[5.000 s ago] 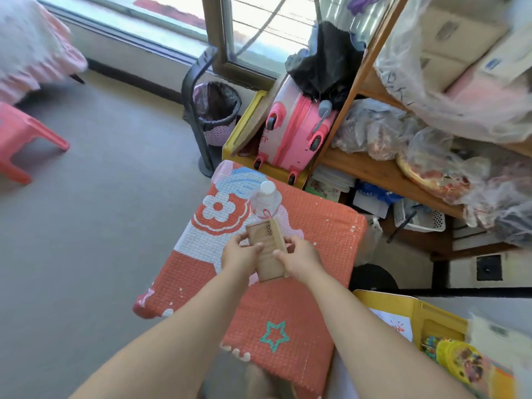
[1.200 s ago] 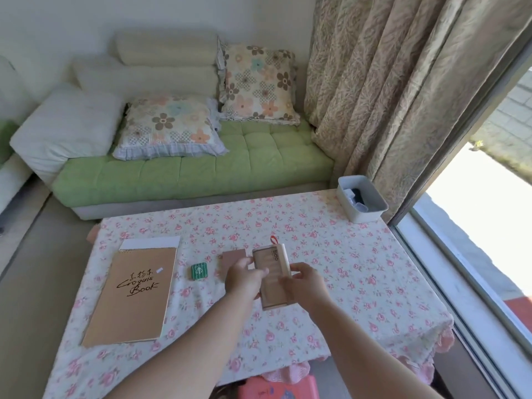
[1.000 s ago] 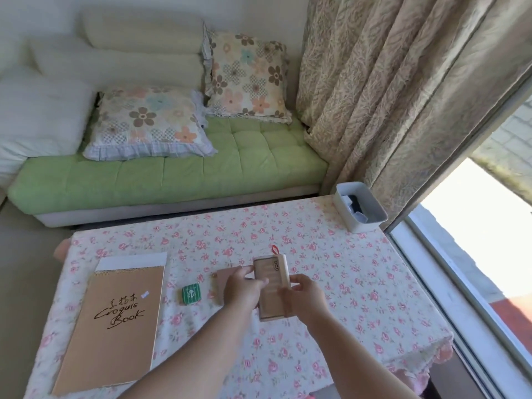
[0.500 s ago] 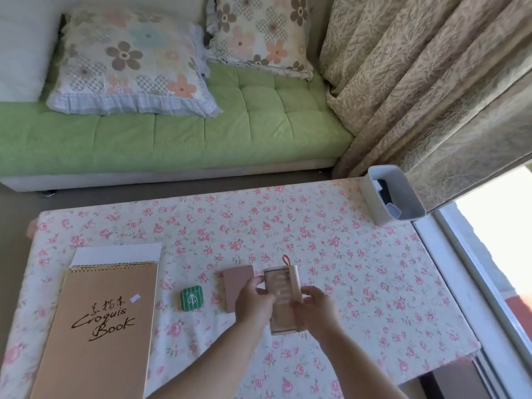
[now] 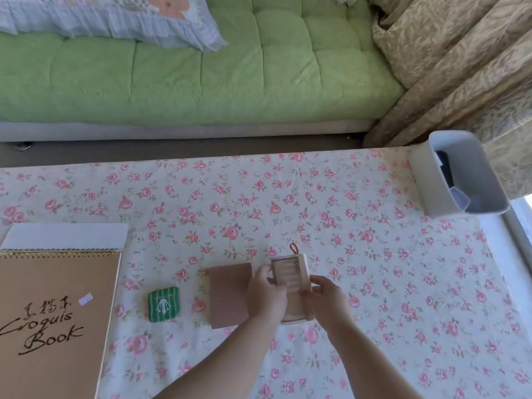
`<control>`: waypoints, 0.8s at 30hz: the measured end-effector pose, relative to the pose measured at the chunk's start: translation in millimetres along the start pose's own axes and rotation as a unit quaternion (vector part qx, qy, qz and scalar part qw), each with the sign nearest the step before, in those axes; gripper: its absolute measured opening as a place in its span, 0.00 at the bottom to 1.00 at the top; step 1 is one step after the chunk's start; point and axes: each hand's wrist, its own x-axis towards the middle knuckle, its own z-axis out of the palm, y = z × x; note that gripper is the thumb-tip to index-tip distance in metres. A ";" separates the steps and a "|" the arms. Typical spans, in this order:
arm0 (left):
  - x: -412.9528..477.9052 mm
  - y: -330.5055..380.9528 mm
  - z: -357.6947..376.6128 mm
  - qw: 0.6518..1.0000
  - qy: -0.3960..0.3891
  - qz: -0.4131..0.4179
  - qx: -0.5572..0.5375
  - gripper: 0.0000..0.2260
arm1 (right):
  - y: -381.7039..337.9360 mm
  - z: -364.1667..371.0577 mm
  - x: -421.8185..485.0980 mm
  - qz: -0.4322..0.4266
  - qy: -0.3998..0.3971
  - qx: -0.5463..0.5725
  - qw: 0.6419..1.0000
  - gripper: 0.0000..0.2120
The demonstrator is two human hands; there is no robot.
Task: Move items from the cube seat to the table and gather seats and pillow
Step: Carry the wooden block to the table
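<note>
Both grips are being kept closed on a beige case (image 5: 291, 286), left hand (image 5: 266, 295) and right hand (image 5: 328, 298), low over the floral tabletop (image 5: 316, 203), beside a brown card (image 5: 229, 298).

Two bare forearms enter from the lower edge of the frame, with no sleeves, cuffs or gloves in sight. The left hand (image 5: 266, 298) and right hand (image 5: 326, 302) carry no rings, and neither wrist shows a watch, bracelet or band. The fingers (image 5: 260, 273) are short and rounded, with no visible markings.
</note>
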 end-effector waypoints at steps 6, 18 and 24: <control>24.3 -20.4 21.7 0.999 0.008 -0.013 0.045 0.19 | 27.9 12.8 38.2 0.012 -0.022 -0.003 1.000 0.17; 31.8 -31.0 28.4 0.999 0.034 -0.018 0.039 0.21 | 42.2 17.7 54.9 -0.033 -0.064 0.003 0.997 0.21; 24.4 -36.3 26.1 0.999 0.015 -0.026 0.037 0.23 | 46.0 22.8 47.4 -0.030 -0.076 0.021 0.996 0.25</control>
